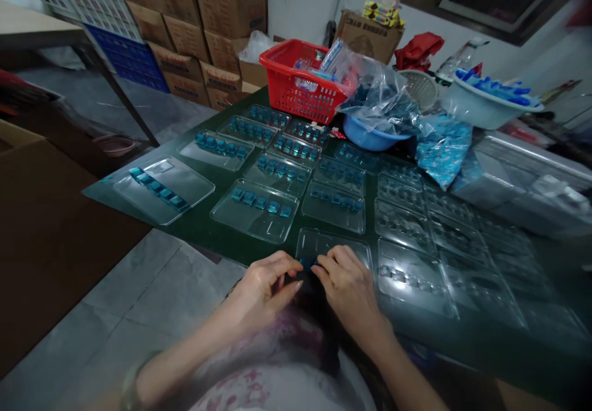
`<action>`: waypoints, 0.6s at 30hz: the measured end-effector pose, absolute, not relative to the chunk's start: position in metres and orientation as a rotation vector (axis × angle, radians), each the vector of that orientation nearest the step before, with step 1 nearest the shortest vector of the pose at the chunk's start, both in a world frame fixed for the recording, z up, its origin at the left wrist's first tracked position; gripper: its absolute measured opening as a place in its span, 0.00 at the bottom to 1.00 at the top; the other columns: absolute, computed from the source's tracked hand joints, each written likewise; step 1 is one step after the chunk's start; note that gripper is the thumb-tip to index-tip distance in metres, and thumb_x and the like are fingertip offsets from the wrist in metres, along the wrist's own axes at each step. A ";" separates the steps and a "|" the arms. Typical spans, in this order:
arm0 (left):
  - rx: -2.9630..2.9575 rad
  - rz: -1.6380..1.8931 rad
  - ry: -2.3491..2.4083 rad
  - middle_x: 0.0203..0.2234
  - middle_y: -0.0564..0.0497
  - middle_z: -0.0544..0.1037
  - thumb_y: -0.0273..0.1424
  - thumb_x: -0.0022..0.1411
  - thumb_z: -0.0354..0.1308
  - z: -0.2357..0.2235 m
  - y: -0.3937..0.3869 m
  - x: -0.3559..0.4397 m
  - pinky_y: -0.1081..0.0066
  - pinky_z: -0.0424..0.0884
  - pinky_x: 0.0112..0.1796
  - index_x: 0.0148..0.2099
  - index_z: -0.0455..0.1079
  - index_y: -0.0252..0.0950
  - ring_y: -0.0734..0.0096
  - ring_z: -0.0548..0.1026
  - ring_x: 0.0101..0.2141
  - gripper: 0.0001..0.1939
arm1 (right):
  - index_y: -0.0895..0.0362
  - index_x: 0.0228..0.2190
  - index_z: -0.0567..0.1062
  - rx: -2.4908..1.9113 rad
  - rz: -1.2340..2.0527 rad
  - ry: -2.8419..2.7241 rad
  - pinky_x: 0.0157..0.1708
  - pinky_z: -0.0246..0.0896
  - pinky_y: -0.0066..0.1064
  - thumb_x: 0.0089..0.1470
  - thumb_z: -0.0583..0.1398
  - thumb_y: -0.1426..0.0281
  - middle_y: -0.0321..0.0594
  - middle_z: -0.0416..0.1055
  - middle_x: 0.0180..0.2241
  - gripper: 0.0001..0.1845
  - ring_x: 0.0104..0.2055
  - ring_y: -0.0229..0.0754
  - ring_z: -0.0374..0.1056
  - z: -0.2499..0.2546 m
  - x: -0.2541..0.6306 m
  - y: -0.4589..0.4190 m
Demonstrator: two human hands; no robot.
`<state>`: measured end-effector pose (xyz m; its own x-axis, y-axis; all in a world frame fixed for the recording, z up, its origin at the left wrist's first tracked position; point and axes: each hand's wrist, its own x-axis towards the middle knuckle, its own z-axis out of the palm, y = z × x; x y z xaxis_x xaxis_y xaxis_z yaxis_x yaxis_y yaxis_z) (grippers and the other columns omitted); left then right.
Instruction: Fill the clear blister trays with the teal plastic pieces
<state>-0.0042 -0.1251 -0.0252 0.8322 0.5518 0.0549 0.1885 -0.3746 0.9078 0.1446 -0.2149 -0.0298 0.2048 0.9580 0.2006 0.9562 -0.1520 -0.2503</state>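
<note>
A small translucent blue plastic piece [306, 262], mostly hidden, sits at the near edge of a clear rectangular blister tray [333, 243] lying flat. Beyond it lie similar clear plastic trays [272, 229], each holding one straight row of matching blue pieces [257, 201].

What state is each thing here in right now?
Small translucent blue block: pinched between both hands.
Left hand: raised, fingertips on the block.
Right hand: raised, fingertips on the block.
Nearest clear plastic tray: partly hidden under the hands.
Farther clear plastic tray: holding a row of blue blocks.
Clear plastic tray at right: no blue blocks showing.
Red plastic basket: upright, holding clear plastic bags.
</note>
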 end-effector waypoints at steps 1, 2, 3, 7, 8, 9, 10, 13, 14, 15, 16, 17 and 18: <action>1.956 0.430 0.543 0.29 0.51 0.69 0.27 0.54 0.51 -0.025 -0.125 -0.005 0.75 0.59 0.25 0.38 0.69 0.37 0.75 0.64 0.24 0.09 | 0.57 0.26 0.71 -2.160 0.019 -1.814 0.30 0.55 0.31 0.53 0.54 0.72 0.40 0.64 0.27 0.08 0.33 0.41 0.60 -0.030 0.145 -0.214; 1.963 0.428 0.535 0.30 0.50 0.69 0.27 0.54 0.51 -0.025 -0.125 -0.005 0.74 0.60 0.25 0.39 0.69 0.38 0.75 0.65 0.24 0.10 | 0.57 0.26 0.72 -2.146 0.045 -1.826 0.30 0.55 0.31 0.53 0.54 0.72 0.40 0.64 0.27 0.08 0.33 0.41 0.60 -0.029 0.146 -0.214; 1.972 0.424 0.525 0.31 0.50 0.69 0.27 0.54 0.51 -0.025 -0.126 -0.005 0.74 0.60 0.26 0.40 0.69 0.38 0.74 0.65 0.25 0.10 | 0.57 0.27 0.72 -2.122 0.084 -1.830 0.31 0.56 0.31 0.53 0.54 0.71 0.40 0.64 0.27 0.07 0.33 0.41 0.60 -0.028 0.149 -0.214; 2.055 0.428 0.508 0.33 0.48 0.68 0.26 0.55 0.50 -0.029 -0.129 -0.006 0.74 0.62 0.27 0.41 0.68 0.38 0.72 0.67 0.28 0.11 | 0.56 0.41 0.68 -1.972 0.270 -1.718 0.35 0.58 0.31 0.52 0.56 0.70 0.39 0.66 0.31 0.13 0.35 0.40 0.61 -0.018 0.168 -0.223; 2.090 0.425 0.511 0.33 0.48 0.68 0.26 0.55 0.50 -0.031 -0.130 -0.005 0.74 0.62 0.28 0.41 0.68 0.38 0.71 0.67 0.29 0.11 | 0.56 0.44 0.66 -1.940 0.277 -1.672 0.36 0.58 0.31 0.52 0.55 0.71 0.39 0.66 0.32 0.15 0.36 0.39 0.61 -0.015 0.173 -0.226; 2.127 0.422 0.512 0.32 0.48 0.68 0.26 0.55 0.49 -0.032 -0.131 -0.005 0.74 0.62 0.28 0.41 0.68 0.38 0.72 0.67 0.29 0.11 | 0.56 0.44 0.66 -1.913 0.267 -1.637 0.36 0.58 0.31 0.52 0.55 0.72 0.40 0.66 0.34 0.15 0.37 0.39 0.61 -0.013 0.176 -0.229; 2.162 0.419 0.510 0.32 0.49 0.67 0.26 0.56 0.49 -0.033 -0.131 -0.004 0.74 0.63 0.29 0.41 0.68 0.38 0.72 0.67 0.29 0.11 | 0.56 0.43 0.67 -1.896 0.246 -1.621 0.37 0.58 0.31 0.52 0.54 0.73 0.40 0.66 0.35 0.14 0.37 0.39 0.61 -0.012 0.178 -0.230; 2.244 0.448 0.481 0.30 0.50 0.67 0.28 0.57 0.47 -0.033 -0.131 -0.002 0.74 0.64 0.30 0.39 0.69 0.38 0.73 0.67 0.29 0.11 | 0.55 0.37 0.71 -1.894 0.189 -1.695 0.37 0.56 0.31 0.51 0.55 0.74 0.40 0.66 0.33 0.10 0.37 0.40 0.60 -0.013 0.174 -0.229; 2.263 0.465 0.470 0.30 0.50 0.67 0.28 0.57 0.46 -0.032 -0.131 -0.001 0.74 0.64 0.30 0.37 0.69 0.39 0.73 0.67 0.29 0.11 | 0.55 0.35 0.72 -1.909 0.173 -1.736 0.36 0.55 0.31 0.50 0.56 0.74 0.39 0.66 0.31 0.08 0.37 0.40 0.60 -0.016 0.170 -0.227; 2.279 0.480 0.464 0.29 0.50 0.67 0.28 0.58 0.46 -0.031 -0.131 0.000 0.75 0.64 0.30 0.36 0.70 0.39 0.73 0.67 0.29 0.11 | 0.55 0.32 0.72 -1.931 0.155 -1.773 0.36 0.55 0.31 0.50 0.56 0.75 0.38 0.66 0.29 0.07 0.36 0.40 0.59 -0.019 0.167 -0.224; 2.294 0.485 0.463 0.28 0.51 0.67 0.28 0.58 0.45 -0.031 -0.131 0.001 0.75 0.64 0.30 0.35 0.70 0.39 0.73 0.67 0.28 0.11 | 0.55 0.29 0.72 -1.948 0.128 -1.801 0.34 0.54 0.31 0.49 0.56 0.75 0.38 0.65 0.28 0.06 0.34 0.40 0.59 -0.023 0.163 -0.221; 2.307 0.499 0.463 0.27 0.51 0.67 0.28 0.58 0.45 -0.031 -0.131 0.002 0.76 0.64 0.29 0.33 0.69 0.39 0.74 0.67 0.28 0.11 | 0.55 0.25 0.72 -1.963 0.091 -1.816 0.33 0.54 0.31 0.49 0.56 0.76 0.37 0.65 0.27 0.06 0.33 0.39 0.59 -0.028 0.160 -0.217; 2.317 0.515 0.462 0.27 0.51 0.67 0.28 0.57 0.45 -0.032 -0.132 0.003 0.76 0.65 0.29 0.31 0.69 0.39 0.74 0.67 0.28 0.11 | 0.56 0.23 0.70 -1.972 0.048 -1.828 0.33 0.53 0.30 0.49 0.56 0.77 0.37 0.64 0.27 0.07 0.33 0.39 0.58 -0.034 0.158 -0.213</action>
<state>0.0030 -0.1316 -0.0324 0.8567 0.4612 0.2309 0.1790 -0.6857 0.7055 0.1580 -0.2128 -0.0339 0.1216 0.9545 0.2722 0.9388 -0.0216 -0.3437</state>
